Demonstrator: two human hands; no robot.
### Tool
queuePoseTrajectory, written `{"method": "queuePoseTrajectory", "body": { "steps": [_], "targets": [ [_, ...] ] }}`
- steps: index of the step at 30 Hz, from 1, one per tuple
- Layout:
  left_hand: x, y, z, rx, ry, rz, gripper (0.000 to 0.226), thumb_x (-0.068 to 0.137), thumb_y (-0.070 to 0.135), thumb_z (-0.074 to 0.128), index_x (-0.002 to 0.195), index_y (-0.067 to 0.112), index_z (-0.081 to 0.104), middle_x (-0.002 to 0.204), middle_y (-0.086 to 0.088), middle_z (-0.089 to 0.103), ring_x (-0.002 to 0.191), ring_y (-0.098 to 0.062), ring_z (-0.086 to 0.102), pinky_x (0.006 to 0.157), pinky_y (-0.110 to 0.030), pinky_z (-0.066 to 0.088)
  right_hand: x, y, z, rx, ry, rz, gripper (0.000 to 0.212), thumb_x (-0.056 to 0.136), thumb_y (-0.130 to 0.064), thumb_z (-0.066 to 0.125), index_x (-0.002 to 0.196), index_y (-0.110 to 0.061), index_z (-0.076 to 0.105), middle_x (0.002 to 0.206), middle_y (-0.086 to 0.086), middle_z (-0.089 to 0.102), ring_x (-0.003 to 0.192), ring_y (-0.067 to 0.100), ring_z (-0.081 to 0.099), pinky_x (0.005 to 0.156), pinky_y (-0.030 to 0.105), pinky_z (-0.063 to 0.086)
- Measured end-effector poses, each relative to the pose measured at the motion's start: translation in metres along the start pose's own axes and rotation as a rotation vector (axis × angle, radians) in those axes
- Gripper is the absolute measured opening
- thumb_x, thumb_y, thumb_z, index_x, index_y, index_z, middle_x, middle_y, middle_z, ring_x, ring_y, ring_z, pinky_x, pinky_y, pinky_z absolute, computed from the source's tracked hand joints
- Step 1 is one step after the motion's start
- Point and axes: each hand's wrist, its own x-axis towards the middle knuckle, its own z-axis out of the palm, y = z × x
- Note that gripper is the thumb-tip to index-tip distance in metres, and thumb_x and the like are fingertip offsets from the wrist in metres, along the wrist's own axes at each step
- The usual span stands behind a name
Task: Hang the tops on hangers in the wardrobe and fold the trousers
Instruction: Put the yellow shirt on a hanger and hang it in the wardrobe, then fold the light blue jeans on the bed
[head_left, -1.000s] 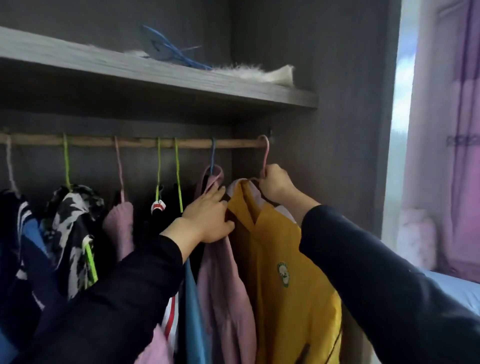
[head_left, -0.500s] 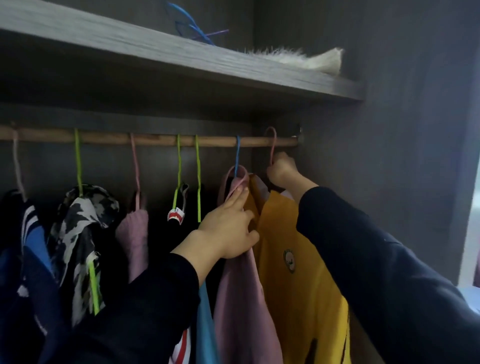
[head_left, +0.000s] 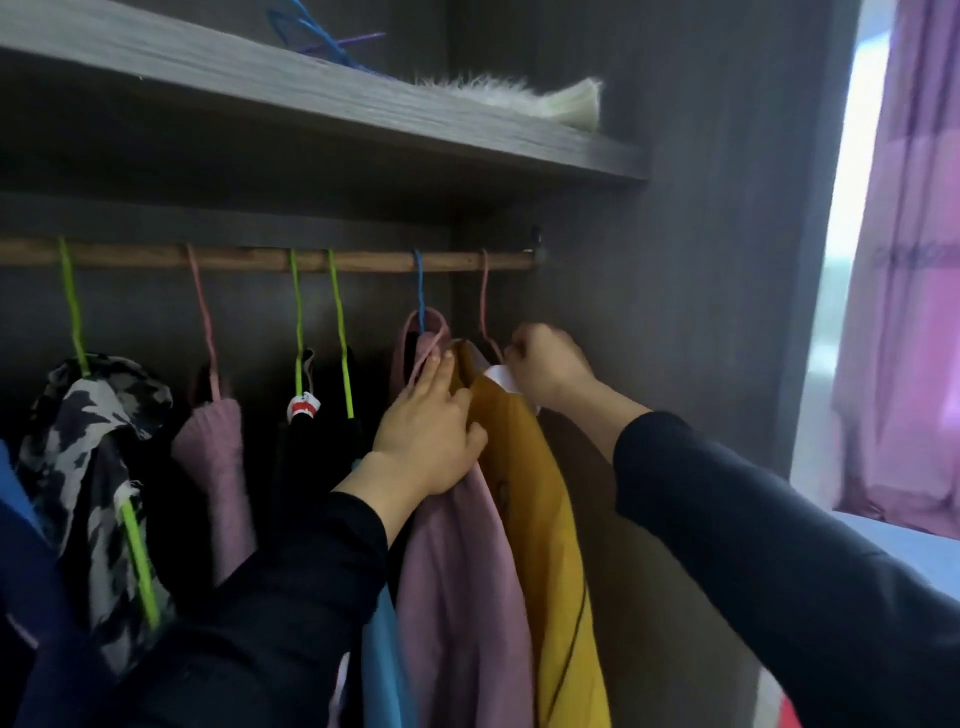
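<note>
The yellow top (head_left: 524, 467) hangs in the wardrobe at the right end of the wooden rail (head_left: 249, 258), close to the side wall (head_left: 701, 312). It hangs on a pink hanger (head_left: 484, 296), and the hook of this hanger is over the rail.

The right hand (head_left: 545, 364) is at the neck of the yellow top, just under the hook. Its fingers are curled tight, and they hold the collar, where a white piece of cloth shows. I cannot tell if the wire of the hanger is also inside this grip.

The left hand (head_left: 428, 431) lies between the yellow top and the pink top (head_left: 457, 571) beside it. Its fingers are almost straight and point upward along the neck of the pink top, and the thumb presses against the edge of the yellow cloth. It does not close around anything that I can see. The pink top hangs on a blue hanger (head_left: 420, 291), next to the pink one.

Both arms wear dark sleeves (head_left: 779, 545).

Further left on the rail there are more clothes: dark ones on green hangers (head_left: 337, 322), a small pink knitted piece (head_left: 213, 441), and a black and white patterned garment (head_left: 93, 441). Above the rail is a grey shelf (head_left: 311, 98) with a pale fur piece (head_left: 519, 98) and some blue hangers (head_left: 311, 31) on it. At the right hangs a purple curtain (head_left: 904, 260).
</note>
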Motion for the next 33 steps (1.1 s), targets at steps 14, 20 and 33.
{"method": "queuePoseTrajectory", "body": {
  "steps": [14, 20, 33],
  "targets": [
    [-0.071, 0.162, 0.021, -0.285, 0.343, -0.275, 0.046, 0.096, 0.024, 0.04, 0.138, 0.007, 0.041, 0.145, -0.018, 0.04, 0.135, -0.032, 0.035, 0.11, -0.046, 0.033, -0.212, 0.108, -0.139, -0.407, 0.164, -0.422, 0.026, 0.095, -0.026, 0.049, 0.115, -0.012, 0.055, 0.115, 0.004, 0.056, 0.111, 0.023, 0.047, 0.091, 0.034, 0.041],
    [-0.123, 0.322, 0.046, -0.328, 0.359, -0.176, 0.054, 0.091, 0.02, 0.047, 0.143, 0.012, 0.032, 0.148, -0.02, 0.029, 0.132, -0.036, 0.03, 0.108, -0.048, 0.029, -0.306, 0.229, -0.207, -0.413, 0.084, -0.162, 0.03, 0.093, -0.026, 0.05, 0.117, -0.008, 0.055, 0.118, 0.006, 0.055, 0.118, 0.024, 0.042, 0.095, 0.034, 0.036],
    [-0.121, 0.657, 0.17, -0.263, -0.304, 0.357, 0.044, 0.092, 0.032, 0.04, 0.132, 0.013, 0.042, 0.134, -0.011, 0.04, 0.122, -0.03, 0.039, 0.087, -0.042, 0.043, -0.464, 0.516, -0.291, -0.604, -0.184, 0.447, 0.04, 0.087, -0.032, 0.053, 0.12, -0.01, 0.05, 0.125, 0.009, 0.049, 0.122, 0.031, 0.04, 0.095, 0.043, 0.038]
  ]
}}
